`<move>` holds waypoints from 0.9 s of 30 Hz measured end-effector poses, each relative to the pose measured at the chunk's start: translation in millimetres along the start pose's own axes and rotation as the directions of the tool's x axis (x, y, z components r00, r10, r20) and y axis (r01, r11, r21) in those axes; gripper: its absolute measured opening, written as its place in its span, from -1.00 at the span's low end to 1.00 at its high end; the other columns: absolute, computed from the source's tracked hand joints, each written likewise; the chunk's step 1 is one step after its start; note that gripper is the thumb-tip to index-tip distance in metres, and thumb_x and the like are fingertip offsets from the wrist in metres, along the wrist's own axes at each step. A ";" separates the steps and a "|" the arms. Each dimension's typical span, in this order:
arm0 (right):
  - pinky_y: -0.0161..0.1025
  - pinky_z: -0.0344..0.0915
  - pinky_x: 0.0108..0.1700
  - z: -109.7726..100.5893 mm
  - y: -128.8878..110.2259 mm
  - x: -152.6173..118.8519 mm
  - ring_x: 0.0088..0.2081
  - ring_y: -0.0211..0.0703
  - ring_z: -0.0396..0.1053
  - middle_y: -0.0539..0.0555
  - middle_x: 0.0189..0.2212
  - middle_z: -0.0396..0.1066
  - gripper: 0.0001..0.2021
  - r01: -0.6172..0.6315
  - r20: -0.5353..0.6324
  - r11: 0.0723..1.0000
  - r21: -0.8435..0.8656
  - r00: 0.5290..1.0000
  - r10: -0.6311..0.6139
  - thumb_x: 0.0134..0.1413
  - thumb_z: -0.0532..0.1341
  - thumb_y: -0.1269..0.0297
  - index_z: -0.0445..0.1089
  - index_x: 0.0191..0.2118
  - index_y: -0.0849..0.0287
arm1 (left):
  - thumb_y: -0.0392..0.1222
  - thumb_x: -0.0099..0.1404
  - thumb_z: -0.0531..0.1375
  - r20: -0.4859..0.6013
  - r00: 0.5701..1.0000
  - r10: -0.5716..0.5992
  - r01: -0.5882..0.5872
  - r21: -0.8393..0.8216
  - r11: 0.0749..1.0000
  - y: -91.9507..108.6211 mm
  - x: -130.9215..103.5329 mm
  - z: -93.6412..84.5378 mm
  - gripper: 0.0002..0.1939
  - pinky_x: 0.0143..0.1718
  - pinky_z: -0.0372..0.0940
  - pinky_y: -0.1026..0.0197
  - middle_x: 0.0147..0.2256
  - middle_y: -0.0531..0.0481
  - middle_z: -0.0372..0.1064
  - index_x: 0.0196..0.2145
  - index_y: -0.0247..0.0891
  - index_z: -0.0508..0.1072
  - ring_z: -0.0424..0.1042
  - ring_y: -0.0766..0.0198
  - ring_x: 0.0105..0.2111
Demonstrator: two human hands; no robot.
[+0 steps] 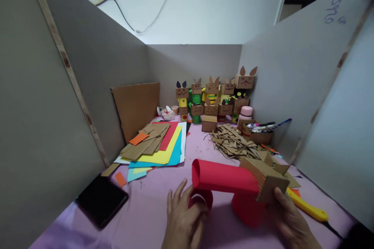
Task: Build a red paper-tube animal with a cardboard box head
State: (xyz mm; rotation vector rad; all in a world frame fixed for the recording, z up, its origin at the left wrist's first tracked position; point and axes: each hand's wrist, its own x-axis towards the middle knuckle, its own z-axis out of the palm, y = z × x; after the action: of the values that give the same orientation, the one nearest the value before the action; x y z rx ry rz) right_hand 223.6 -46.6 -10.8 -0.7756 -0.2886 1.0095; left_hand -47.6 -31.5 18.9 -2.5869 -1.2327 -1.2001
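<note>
A figure of a red paper tube (224,176) joined to a small cardboard box (267,179) lies sideways in front of me. My right hand (292,220) is closed on the cardboard box, thumb on its near edge. My left hand (187,218) is at the tube's open end. Its thumb and index finger are closed on a red paper loop (209,198) under the tube, the other fingers raised. A wider red paper piece (248,211) hangs below the tube near the box; how it is joined is hidden.
Coloured paper sheets (175,151) and cardboard pieces (146,144) lie at left, beyond a black tablet-like device (102,201). Cardboard scraps (233,142) are heaped at right, near a pen box (257,136). A yellow-handled tool (309,206) with a cord lies right. Box-headed figures (212,101) stand behind.
</note>
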 end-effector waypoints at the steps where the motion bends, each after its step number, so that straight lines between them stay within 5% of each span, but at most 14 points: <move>1: -0.15 0.46 -0.12 -0.1 0.1 0.4 -0.11 0.01 0.44 -0.01 -0.12 0.51 -0.26 -0.001 0.015 1.000 -0.003 1.000 0.001 -0.48 0.51 0.16 0.37 0.00 -0.07 | -0.47 0.15 -0.01 0.017 1.000 0.004 -0.004 -0.004 1.000 -3.5 0.2 -5.0 -0.65 0.07 0.01 -0.40 0.04 -0.12 0.27 -0.36 -0.08 0.46 -0.02 -0.05 0.22; 6: -0.11 0.37 0.02 0.8 -0.6 1.8 -0.02 0.02 0.39 -0.04 -0.17 0.53 -0.21 -0.004 -0.006 1.000 0.029 1.000 0.005 -0.52 0.52 0.17 0.35 0.02 -0.08 | -0.45 0.22 -0.06 0.031 1.000 -0.001 0.002 -0.022 1.000 -15.1 -1.9 -17.3 -0.66 0.08 0.05 -0.34 0.14 -0.11 0.19 -0.28 -0.09 0.42 -0.11 0.01 0.26; 12: -0.08 0.35 0.04 3.1 -1.4 1.6 -0.08 0.01 0.42 -0.02 -0.19 0.54 -0.28 0.008 0.000 1.000 0.026 1.000 -0.008 -0.51 0.52 0.17 0.39 -0.04 -0.03 | -0.31 0.20 0.09 -0.013 0.999 0.051 -0.051 -0.069 0.996 4.3 -9.0 15.3 -0.67 0.05 0.14 -0.25 0.12 -0.18 0.17 -0.07 -0.10 0.35 0.08 -0.06 0.16; 17: -0.20 0.42 -0.08 3.6 -1.3 -0.5 -0.15 -0.08 0.45 -0.03 -0.18 0.53 -0.33 0.025 0.079 1.000 -0.001 0.997 -0.024 -0.35 0.48 0.17 0.35 0.02 -0.04 | -0.33 0.19 0.08 -0.020 1.000 0.018 -0.021 -0.176 0.984 18.4 6.8 33.5 -0.60 -0.07 0.29 -0.10 0.06 -0.21 0.18 0.00 -0.11 0.36 0.25 -0.02 -0.01; 21: -0.32 0.45 -0.24 4.6 -2.0 -1.9 -0.20 -0.13 0.47 -0.02 -0.18 0.54 -0.37 0.043 0.051 0.998 0.035 0.998 -0.045 -0.36 0.48 0.22 0.38 -0.02 -0.01 | -0.41 0.20 -0.02 0.094 0.995 0.026 -0.003 -0.241 0.971 16.5 19.0 27.7 -0.64 -0.19 0.32 -0.04 -0.10 -0.17 0.29 -0.20 -0.11 0.47 0.32 0.03 -0.14; 27: -0.21 0.44 -0.17 6.9 -2.9 -1.9 -0.11 -0.02 0.43 0.03 -0.17 0.53 -0.33 0.033 0.057 0.999 -0.014 0.998 -0.032 -0.39 0.49 0.15 0.37 -0.01 0.01 | -0.40 0.24 -0.02 -0.069 0.997 0.028 -0.027 0.022 0.999 4.3 14.1 4.3 -0.76 0.03 0.05 -0.26 -0.04 -0.15 0.33 -0.30 -0.14 0.38 0.24 -0.01 0.01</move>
State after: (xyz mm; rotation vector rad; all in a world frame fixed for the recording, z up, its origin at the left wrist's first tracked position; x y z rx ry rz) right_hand 220.7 -46.0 -3.6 -0.7544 -0.3566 1.0003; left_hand -36.6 -23.9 26.3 -2.5161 -1.1867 -1.2525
